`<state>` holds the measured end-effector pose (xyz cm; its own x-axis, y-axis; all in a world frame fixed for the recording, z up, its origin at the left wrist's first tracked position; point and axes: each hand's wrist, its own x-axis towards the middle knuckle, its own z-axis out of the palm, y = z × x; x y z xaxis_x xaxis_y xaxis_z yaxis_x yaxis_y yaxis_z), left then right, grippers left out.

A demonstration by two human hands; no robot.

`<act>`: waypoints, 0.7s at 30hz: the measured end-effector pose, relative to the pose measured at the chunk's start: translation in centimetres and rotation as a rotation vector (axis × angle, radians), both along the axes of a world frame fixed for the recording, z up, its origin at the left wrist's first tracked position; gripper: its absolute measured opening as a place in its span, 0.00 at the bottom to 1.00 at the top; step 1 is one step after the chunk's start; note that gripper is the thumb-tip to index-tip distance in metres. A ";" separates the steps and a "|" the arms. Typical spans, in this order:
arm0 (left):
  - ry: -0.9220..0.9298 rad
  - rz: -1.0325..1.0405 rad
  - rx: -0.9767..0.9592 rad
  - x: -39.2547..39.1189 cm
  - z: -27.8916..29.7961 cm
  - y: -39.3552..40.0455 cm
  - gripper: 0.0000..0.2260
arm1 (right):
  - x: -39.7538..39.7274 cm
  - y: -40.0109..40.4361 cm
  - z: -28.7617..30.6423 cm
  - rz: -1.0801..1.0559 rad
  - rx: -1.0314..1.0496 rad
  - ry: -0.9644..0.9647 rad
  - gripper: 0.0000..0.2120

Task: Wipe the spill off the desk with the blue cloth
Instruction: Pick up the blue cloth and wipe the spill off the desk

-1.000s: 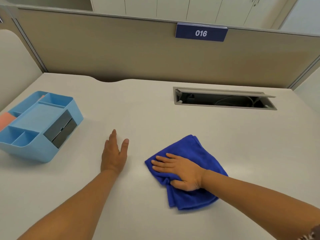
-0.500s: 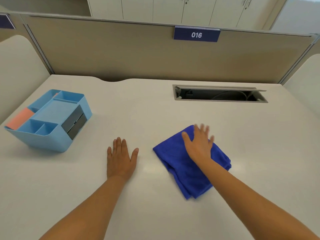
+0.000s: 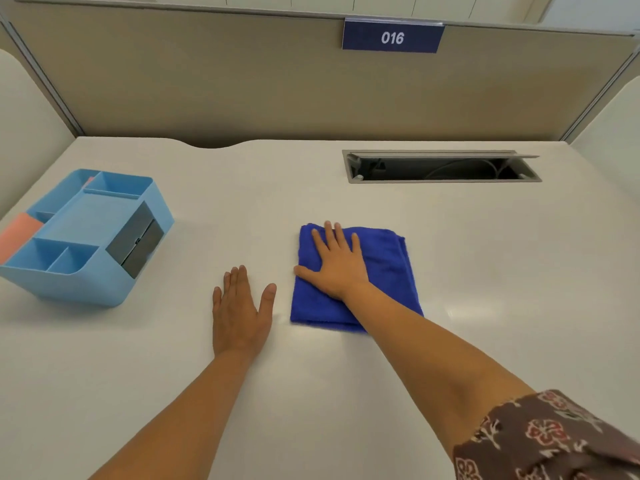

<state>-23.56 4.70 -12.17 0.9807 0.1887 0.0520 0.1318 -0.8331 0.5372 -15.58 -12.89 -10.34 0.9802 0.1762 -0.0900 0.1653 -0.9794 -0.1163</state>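
Observation:
A folded blue cloth (image 3: 384,268) lies flat on the white desk (image 3: 242,188), near the middle. My right hand (image 3: 337,265) presses down on the cloth's left half, palm flat and fingers spread, pinning it to the desk. My left hand (image 3: 239,306) rests flat on the bare desk just left of the cloth, fingers together, thumb out, holding nothing. I cannot make out any spill on the surface, only a faint sheen right of the cloth.
A light blue desk organizer (image 3: 86,271) with a grey drawer stands at the left, a pink pad (image 3: 17,233) at its far side. An open cable hatch (image 3: 443,166) is sunk into the desk at the back right. A beige partition (image 3: 242,81) bearing a "016" label (image 3: 392,38) closes the back.
My right hand has slid the cloth away from me and turned it square to the desk; the fingers now point forward instead of left. My left hand stays planted.

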 end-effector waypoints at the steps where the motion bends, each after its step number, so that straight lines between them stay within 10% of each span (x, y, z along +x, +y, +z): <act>1: 0.001 -0.001 -0.010 0.0 0.0 0.0 0.30 | -0.7 0.4 -0.2 0.066 -0.001 0.003 0.41; 8: -0.001 0.003 -0.065 -0.4 0.5 0.0 0.27 | -9.4 -2.7 -1.5 0.239 0.020 -0.005 0.38; 21: -0.069 0.050 -0.132 -0.1 0.6 -0.1 0.28 | 0.1 -8.5 -0.3 -0.255 -0.036 -0.015 0.38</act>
